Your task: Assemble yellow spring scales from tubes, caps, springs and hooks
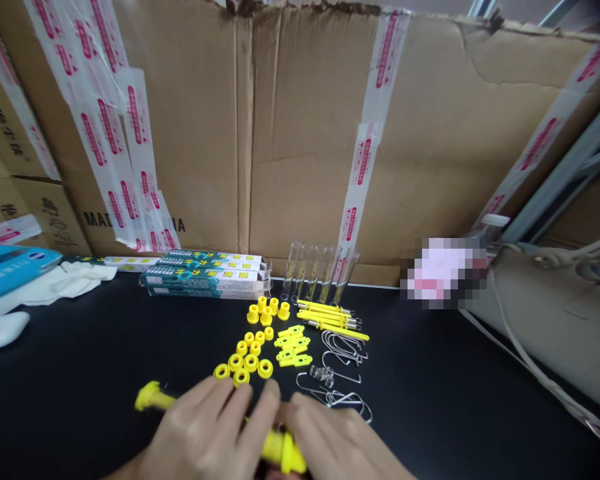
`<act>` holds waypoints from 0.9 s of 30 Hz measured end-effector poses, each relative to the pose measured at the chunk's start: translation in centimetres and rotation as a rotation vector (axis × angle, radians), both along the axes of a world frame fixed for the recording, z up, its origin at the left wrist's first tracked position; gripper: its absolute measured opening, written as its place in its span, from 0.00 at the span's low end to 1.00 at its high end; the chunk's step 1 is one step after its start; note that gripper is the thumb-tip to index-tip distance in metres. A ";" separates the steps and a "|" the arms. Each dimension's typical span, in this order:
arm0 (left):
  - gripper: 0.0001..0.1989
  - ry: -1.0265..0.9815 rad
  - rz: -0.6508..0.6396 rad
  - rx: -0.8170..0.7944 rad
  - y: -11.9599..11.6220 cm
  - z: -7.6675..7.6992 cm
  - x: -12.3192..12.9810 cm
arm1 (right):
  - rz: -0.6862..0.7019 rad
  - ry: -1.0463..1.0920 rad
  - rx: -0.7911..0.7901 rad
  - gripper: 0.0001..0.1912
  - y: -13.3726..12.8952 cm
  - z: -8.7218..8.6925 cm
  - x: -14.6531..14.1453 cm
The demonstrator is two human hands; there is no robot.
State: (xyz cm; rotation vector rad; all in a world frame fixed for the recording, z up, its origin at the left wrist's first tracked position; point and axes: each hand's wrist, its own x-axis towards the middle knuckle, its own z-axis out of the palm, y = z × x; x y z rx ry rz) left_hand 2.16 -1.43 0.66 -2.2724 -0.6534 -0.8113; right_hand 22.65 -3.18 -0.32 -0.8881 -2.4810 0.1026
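Both my hands hold a long yellow plastic rod with a flared cap at each end. My left hand (pixel 205 430) wraps its fingers over the middle of the yellow rod (pixel 153 398), and my right hand (pixel 335 437) grips it near the thicker end (pixel 285 452). Just ahead of my fingers lie yellow plastic rings (pixel 243 363) and small yellow caps (pixel 265 313). Flat yellow clips (pixel 293 347), slim yellow rods (pixel 327 317) and bent wire hooks (pixel 335 393) sit to the right of them. Part of the held piece is hidden by my fingers.
Glass tubes (pixel 320 273) lean at the back of the black table (pixel 70 360), beside stacked teal-and-white boxes (pixel 205 277). White gloves (pixel 75 280) and a blue box (pixel 10 273) lie left. A tan bag (pixel 555 313) sits right, before a taped cardboard wall (pixel 300 133).
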 end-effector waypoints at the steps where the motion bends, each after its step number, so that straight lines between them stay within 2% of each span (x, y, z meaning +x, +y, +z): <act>1: 0.31 -0.017 0.020 0.036 0.6 0.4 -0.6 | -0.030 0.055 -0.036 0.18 0.1 0.3 0.4; 2: 0.34 -0.010 0.056 0.054 1.1 0.9 -1.3 | -0.055 0.121 -0.092 0.14 0.3 0.6 0.9; 4: 0.30 0.027 0.068 0.047 2.1 2.0 -2.6 | -0.045 0.269 -0.231 0.10 0.8 1.0 1.9; 6: 0.26 0.017 0.048 -0.056 2.5 2.7 -3.4 | -0.038 0.446 -0.438 0.10 1.4 1.3 2.6; 9: 0.17 -0.097 -0.025 -0.442 2.5 2.9 -3.8 | -0.054 0.749 -0.815 0.11 2.2 1.5 3.1; 11: 0.09 -0.256 -0.004 -0.740 2.6 2.8 -3.6 | -0.044 0.913 -0.996 0.13 2.5 1.7 3.3; 12: 0.08 -0.328 0.029 -0.873 2.7 2.8 -3.5 | -0.035 0.972 -1.048 0.15 2.7 1.8 3.4; 16: 0.15 -0.464 0.118 -1.312 3.2 3.9 -3.6 | -0.025 1.124 -1.091 0.17 3.2 2.1 4.0; 18: 0.17 -0.505 0.102 -1.500 3.3 4.5 -3.7 | -0.037 1.200 -1.084 0.17 3.4 2.2 4.4; 20: 0.17 -0.525 0.058 -1.623 3.5 4.8 -3.8 | -0.051 1.272 -1.086 0.17 3.5 2.2 4.6; 22: 0.18 -0.529 0.006 -1.660 3.6 4.8 -3.8 | -0.064 1.321 -1.092 0.19 3.6 2.2 4.8; 27: 0.21 -0.587 -0.047 -1.628 4.0 4.0 -3.6 | -0.086 1.488 -1.103 0.20 3.9 2.1 4.9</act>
